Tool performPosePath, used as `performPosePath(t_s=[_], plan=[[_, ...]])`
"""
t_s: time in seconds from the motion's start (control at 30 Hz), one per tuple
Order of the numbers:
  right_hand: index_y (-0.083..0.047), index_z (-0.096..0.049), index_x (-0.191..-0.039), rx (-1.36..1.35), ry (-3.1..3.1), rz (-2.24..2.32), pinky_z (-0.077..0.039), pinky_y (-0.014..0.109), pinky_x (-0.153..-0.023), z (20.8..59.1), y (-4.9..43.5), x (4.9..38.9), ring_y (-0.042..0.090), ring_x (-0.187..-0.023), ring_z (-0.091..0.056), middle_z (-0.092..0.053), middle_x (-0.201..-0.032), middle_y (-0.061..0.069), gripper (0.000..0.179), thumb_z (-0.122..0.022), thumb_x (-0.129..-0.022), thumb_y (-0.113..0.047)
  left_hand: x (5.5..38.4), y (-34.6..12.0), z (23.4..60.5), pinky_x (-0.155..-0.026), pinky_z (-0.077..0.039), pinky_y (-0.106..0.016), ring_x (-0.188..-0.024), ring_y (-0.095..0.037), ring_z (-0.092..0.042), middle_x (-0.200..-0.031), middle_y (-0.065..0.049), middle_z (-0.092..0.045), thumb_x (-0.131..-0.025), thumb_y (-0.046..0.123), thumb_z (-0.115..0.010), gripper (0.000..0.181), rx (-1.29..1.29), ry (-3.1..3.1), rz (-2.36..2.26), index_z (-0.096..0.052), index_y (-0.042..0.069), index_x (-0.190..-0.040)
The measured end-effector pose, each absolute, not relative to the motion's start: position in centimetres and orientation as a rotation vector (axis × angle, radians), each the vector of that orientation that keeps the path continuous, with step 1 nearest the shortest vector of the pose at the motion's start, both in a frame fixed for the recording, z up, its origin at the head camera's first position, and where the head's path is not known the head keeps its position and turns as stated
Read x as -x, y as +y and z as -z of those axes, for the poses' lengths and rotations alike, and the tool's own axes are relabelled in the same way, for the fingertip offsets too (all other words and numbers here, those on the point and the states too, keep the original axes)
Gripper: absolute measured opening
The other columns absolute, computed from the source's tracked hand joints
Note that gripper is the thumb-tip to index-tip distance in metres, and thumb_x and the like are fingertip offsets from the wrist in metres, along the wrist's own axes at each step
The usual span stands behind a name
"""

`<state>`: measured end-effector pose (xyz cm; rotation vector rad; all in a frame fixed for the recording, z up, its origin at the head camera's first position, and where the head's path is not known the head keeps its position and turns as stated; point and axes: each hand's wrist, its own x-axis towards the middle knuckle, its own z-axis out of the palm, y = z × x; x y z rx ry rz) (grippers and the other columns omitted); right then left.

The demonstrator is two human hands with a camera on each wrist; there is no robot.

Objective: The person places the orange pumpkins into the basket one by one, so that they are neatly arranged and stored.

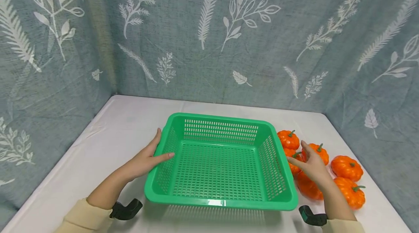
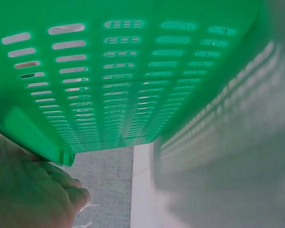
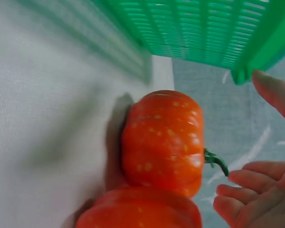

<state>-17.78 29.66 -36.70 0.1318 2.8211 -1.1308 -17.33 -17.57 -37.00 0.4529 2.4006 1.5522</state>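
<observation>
Okay, the white table (image 1: 131, 116) carries the green basket (image 1: 183, 201) at its middle, within reach of both hands, with the orange pumpkins (image 1: 347, 168) crowded just beside its right side. The left hand (image 1: 145, 162) clasps the basket's left rim, thumb inside and fingers outside, presumably to steady it, while the right hand (image 1: 312, 165) spreads loosely, gripping nothing, its thumb by the right rim and its fingertips near a green stem (image 3: 217, 159)

The left hand (image 1: 143, 162) and right hand (image 1: 313, 164) extend forward, thumbs (image 1: 163, 158) apart from the fingers (image 3: 251, 183).
</observation>
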Motion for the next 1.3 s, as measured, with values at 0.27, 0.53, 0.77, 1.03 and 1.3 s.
performPosePath(t_s=[0.27,0.53,0.77,1.03,1.3], plan=[[0.005,-0.009,-0.145,-0.222,2.836,0.929,-0.029,0.064,-0.096,37.5,29.3,18.4,0.049,-0.126,-0.027,-0.022,-0.144,0.032,0.107,-0.064,-0.076,-0.055,17.3,-17.3,37.1,-0.104,0.000,-0.065,-0.137,-0.036,0.016,-0.150,-0.012,0.022,-0.093,0.026,-0.049,0.087,-0.420,2.405,-1.567,0.020,0.009,-0.143],[0.014,-0.023,-0.137,-0.169,2.924,0.829,-0.032,0.061,-0.096,38.3,28.9,18.7,0.048,-0.118,-0.038,-0.037,-0.132,0.035,0.089,-0.069,-0.076,-0.032,17.3,-17.0,37.6,-0.103,0.006,-0.065,-0.136,-0.035,0.021,-0.149,-0.013,0.024,-0.094,0.019,-0.046,0.084,-0.431,2.381,-1.648,0.022,0.008,-0.142],[0.014,-0.028,-0.132,-0.158,3.012,0.731,-0.039,0.059,-0.091,38.7,28.6,18.7,0.047,-0.107,-0.046,-0.046,-0.120,0.036,0.085,-0.072,-0.073,-0.029,17.4,-16.8,37.9,-0.104,0.007,-0.064,-0.136,-0.033,0.021,-0.150,-0.011,0.024,-0.094,0.017,-0.044,0.082,-0.410,2.357,-1.678,0.022,0.009,-0.142],[0.013,-0.037,-0.125,-0.173,3.085,0.731,-0.042,0.055,-0.086,38.7,28.5,18.5,0.045,-0.098,-0.051,-0.052,-0.110,0.033,0.074,-0.072,-0.071,-0.024,17.3,-16.7,38.1,-0.104,0.007,-0.063,-0.137,-0.033,0.020,-0.150,-0.012,0.022,-0.091,0.011,-0.045,0.084,-0.392,2.318,-1.739,0.022,0.010,-0.143],[0.012,-0.032,-0.130,-0.190,3.050,0.756,-0.043,0.056,-0.085,36.5,28.5,18.3,0.044,-0.102,-0.049,-0.046,-0.121,0.033,0.085,-0.072,-0.073,-0.036,17.2,-16.7,38.2,-0.104,0.008,-0.063,-0.137,-0.032,0.020,-0.151,-0.012,0.021,-0.089,0.010,-0.045,0.086,-0.388,2.321,-1.742,0.022,0.010,-0.143]])
